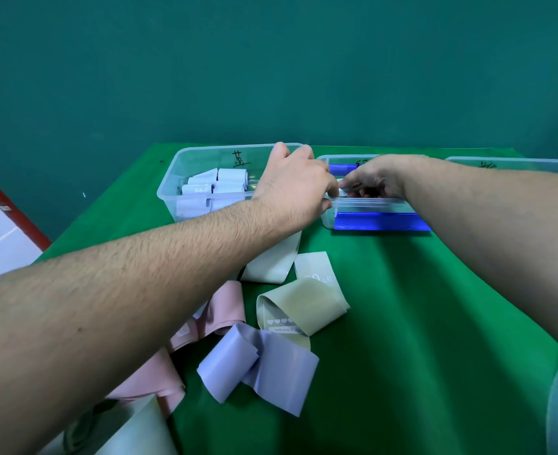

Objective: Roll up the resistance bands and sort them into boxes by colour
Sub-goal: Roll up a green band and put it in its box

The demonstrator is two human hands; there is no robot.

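Partway done: left box (172,192) held several pale rolls (218,185); middle box (362,202) blue ones (381,221). Both hands, left (295,185) and right (374,178), were in middle box; grip unclear. Loose bands (300,307) lay unrolled on table (418,323).

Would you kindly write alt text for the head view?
Both hands, left hand and right hand, reach into the middle clear box holding dark blue bands. Pale rolls fill the left box; loose bands lie on the green table.
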